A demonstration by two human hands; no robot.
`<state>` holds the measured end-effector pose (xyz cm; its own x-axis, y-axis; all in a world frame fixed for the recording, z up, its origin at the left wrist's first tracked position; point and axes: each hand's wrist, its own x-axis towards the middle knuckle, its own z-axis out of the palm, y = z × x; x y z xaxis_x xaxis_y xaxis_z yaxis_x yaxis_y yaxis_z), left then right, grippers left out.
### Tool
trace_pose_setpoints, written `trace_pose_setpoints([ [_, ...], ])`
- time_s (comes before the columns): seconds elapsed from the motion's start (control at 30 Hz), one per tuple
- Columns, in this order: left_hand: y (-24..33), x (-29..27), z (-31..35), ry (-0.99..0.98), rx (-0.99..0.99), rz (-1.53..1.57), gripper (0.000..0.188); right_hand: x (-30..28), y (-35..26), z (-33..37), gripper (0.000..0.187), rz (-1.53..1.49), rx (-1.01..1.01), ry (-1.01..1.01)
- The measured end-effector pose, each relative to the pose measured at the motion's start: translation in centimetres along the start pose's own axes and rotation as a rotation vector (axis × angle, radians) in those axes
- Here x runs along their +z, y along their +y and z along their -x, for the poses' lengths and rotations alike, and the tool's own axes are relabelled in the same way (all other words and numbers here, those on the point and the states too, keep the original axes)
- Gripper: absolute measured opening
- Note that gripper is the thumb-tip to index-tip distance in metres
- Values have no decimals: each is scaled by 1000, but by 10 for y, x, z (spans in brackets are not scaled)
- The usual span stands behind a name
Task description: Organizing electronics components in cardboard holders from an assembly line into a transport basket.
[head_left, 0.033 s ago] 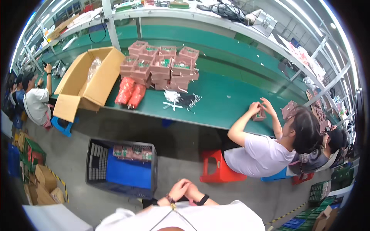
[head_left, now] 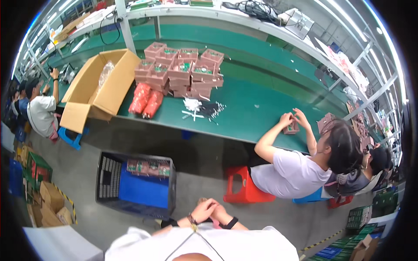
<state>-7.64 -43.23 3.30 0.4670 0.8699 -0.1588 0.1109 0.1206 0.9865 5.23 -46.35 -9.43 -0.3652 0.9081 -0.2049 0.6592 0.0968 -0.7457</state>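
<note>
My left hand and my right hand meet low in front of my white shirt, closed, with fingers bent against each other. Whatever lies between them, if anything, is hidden. Just ahead to the left, a dark plastic crate stands on the floor, apart from my hands. A blue sheet covers its bottom, and several pinkish trays with green parts sit along its far side.
Across the green workbench are stacked pinkish trays, red bags, small white and black parts and an open carton. A co-worker on a red stool handles a tray at the right.
The view has shifted slightly, so the bench and crate sit a little further left. My hands stay together in front of me.
</note>
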Motion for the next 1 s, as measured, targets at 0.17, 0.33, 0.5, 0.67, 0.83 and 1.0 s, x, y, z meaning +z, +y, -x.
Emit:
trace_pose_setpoints([
  [0.17,48,37,-39,-247,108,-287,15,-81,23,52,21,-249,363,111],
  [0.33,50,48,-58,-289,14,-423,15,-94,15,58,20,-120,515,45],
  [0.5,62,16,-88,-170,91,-530,15,-109,-30,22,20,10,143,10],
  [0.67,62,-66,-127,104,141,-524,12,-119,-33,-42,27,18,42,-142],
  [0.83,63,-149,-158,319,83,-480,11,-171,-46,-154,30,358,-107,-117],
  [1.0,26,-218,-208,327,77,-383,11,-208,-61,-307,24,386,-135,383],
])
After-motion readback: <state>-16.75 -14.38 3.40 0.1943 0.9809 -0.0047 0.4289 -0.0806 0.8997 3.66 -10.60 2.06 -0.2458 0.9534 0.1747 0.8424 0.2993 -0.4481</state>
